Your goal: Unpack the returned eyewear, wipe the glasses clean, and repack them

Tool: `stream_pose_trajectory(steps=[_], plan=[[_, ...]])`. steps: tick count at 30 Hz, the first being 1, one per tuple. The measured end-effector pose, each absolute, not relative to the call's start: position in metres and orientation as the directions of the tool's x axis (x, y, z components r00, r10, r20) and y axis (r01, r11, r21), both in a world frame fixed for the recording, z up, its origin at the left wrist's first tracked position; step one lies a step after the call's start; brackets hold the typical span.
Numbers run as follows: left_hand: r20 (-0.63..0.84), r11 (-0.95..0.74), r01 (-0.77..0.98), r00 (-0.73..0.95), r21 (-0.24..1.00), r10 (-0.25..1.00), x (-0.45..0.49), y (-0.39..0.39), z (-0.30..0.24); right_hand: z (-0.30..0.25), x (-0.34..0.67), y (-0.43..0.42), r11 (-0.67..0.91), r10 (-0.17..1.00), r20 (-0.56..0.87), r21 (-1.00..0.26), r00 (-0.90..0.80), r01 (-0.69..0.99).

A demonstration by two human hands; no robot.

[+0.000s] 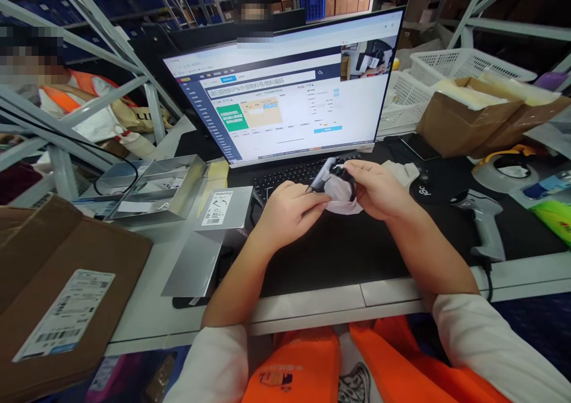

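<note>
Both hands meet at the centre of the frame, over the dark mat on the surface and just in front of the black keyboard. The left hand has its fingers closed on the lower end of a narrow grey foil strip, whose long axis slants up and to the right. The right hand, the nearer one, pinches a small dark part at the strip's upper end; what kind of part is hard to tell. A thin white wrapping hangs between the two hands. A grey handheld scanner lies at the right.
</note>
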State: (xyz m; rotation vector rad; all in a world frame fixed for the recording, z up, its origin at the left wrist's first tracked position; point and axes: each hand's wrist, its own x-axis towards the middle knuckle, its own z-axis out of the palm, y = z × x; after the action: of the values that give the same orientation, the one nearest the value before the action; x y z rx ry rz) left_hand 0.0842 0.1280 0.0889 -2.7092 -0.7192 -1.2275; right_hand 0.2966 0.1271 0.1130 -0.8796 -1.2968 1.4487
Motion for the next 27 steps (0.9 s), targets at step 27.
stream_pose_trajectory(steps=[27], plan=[[0.581, -0.807, 0.58, 0.619, 0.115, 0.528, 0.058, 0.111, 0.116, 0.109, 0.301, 0.128, 0.4, 0.916, 0.321, -0.785, -0.242, 0.472]])
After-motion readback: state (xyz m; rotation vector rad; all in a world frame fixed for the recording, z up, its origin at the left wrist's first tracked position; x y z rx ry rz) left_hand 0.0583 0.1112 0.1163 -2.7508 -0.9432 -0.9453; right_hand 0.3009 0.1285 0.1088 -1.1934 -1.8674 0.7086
